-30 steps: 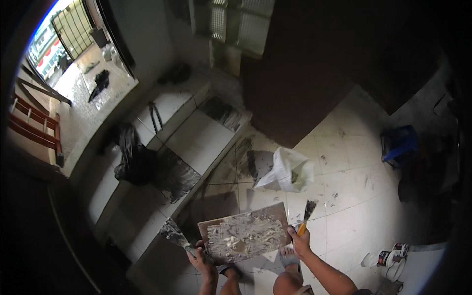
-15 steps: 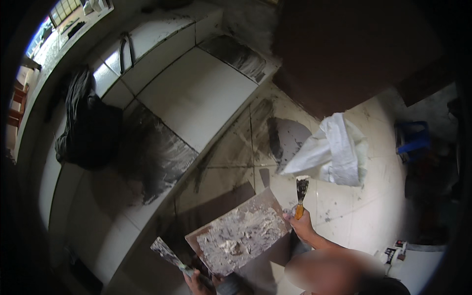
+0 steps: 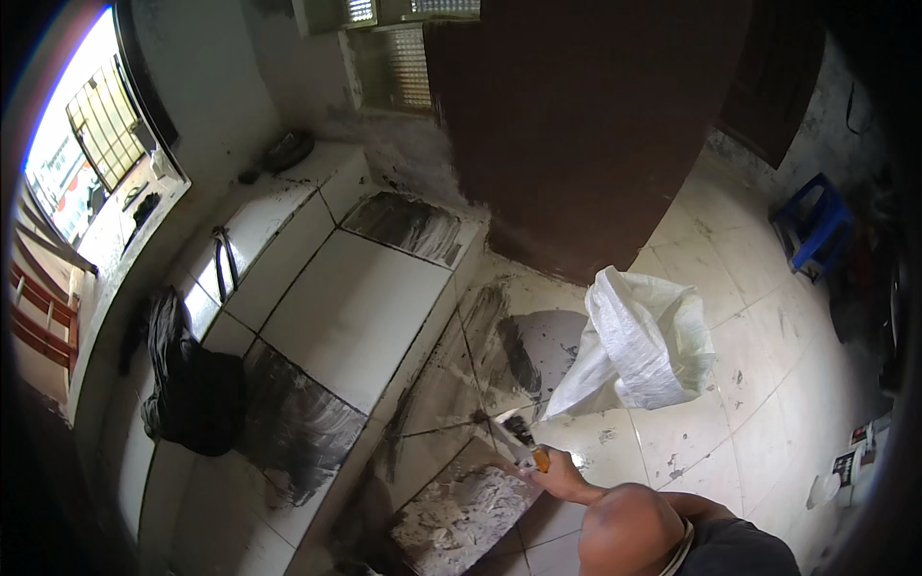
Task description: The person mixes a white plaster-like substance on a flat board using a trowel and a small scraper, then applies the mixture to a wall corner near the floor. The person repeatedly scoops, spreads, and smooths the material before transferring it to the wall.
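White sack: slumped on the tiled floor (image 3: pixel 768 422), its mouth spread; every place below is taken from this sack (image 3: pixel 639 350).
Right hand (image 3: pixel 565 477): near side of the sack and a little left, fingers closed around the orange handle of a scraper (image 3: pixel 543 462), at the right corner of the board.
Scraper blade: dark and smeared, pointing up and left, just left of the sack's lower tip.
Pale strip (image 3: pixel 507 437): alongside that blade; perhaps a second scraper, though the overlap is too small and blurred to be sure.
Left hand: outside what shows, so I cannot tell how its fingers stand.
Board (image 3: pixel 469 455): near side of the sack and to its left, tilted in the view, with a brown bare margin.
Grey-white paste (image 3: pixel 466 518): spread in rough ridges over most of the board.
Bare knee (image 3: pixel 629 533): directly on the near side of the sack, with dark clothing (image 3: pixel 735 547) to its right.
Grey patch (image 3: pixel 552 341): on the floor just left of the sack, dark smears around it.
Tiled step (image 3: pixel 355 298): farther left of the sack, white with dark smeared areas.
Black bag (image 3: pixel 197 403): well left of the sack, crumpled on the step.
Brown panel (image 3: pixel 576 125): beyond the sack.
Blue stool (image 3: pixel 821 228): beyond the sack and to its right.
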The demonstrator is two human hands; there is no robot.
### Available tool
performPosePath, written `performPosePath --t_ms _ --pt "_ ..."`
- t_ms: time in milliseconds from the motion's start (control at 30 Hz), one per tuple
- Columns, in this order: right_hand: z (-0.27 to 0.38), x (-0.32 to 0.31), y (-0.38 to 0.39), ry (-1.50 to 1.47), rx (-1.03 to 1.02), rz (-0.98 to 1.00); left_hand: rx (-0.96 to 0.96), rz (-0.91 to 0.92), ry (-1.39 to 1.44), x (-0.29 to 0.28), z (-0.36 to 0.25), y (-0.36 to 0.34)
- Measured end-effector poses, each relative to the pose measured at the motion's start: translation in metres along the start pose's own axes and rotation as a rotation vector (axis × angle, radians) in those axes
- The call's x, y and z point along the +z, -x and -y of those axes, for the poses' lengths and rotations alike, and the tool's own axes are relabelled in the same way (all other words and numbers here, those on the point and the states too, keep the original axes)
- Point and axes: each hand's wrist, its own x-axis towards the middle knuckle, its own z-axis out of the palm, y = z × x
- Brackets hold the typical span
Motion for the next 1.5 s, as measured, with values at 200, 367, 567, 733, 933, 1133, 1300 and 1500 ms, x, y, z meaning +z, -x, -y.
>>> performPosePath --t_ms 200,367,567,733,933,1133,1300,1500 --pt "0.058 -0.043 -0.031 0.191 -0.157 0.112 0.053 0.029 -0.060 -0.006 0.016 -0.013" --pt "0.090 -0.079 -0.130 0.166 -0.520 -0.156 0.276 0.064 -0.108 0.011 0.030 -0.024" --pt "0.009 -0.176 -0.145 0.227 -0.236 -0.059 0.109 0.198 0.004 0.045 0.021 -0.024" --pt "-0.079 -0.251 -0.101 0.135 -0.127 -0.191 0.052 0.315 -0.085 0.111 0.005 -0.021" --pt "-0.172 -0.328 -0.046 0.094 0.002 -0.360 0.112 0.391 -0.364 0.177 0.007 -0.050" --pt "-0.252 -0.373 0.016 0.235 0.170 -0.508 0.133 0.511 -0.285 0.260 0.035 -0.069" --pt "-0.268 -0.398 0.060 0.525 0.363 -0.484 0.028 0.690 -0.221 0.346 0.043 -0.057" --pt "-0.203 -0.396 0.058 0.556 0.354 -0.483 -0.092 0.956 -0.568 0.454 0.018 -0.068"
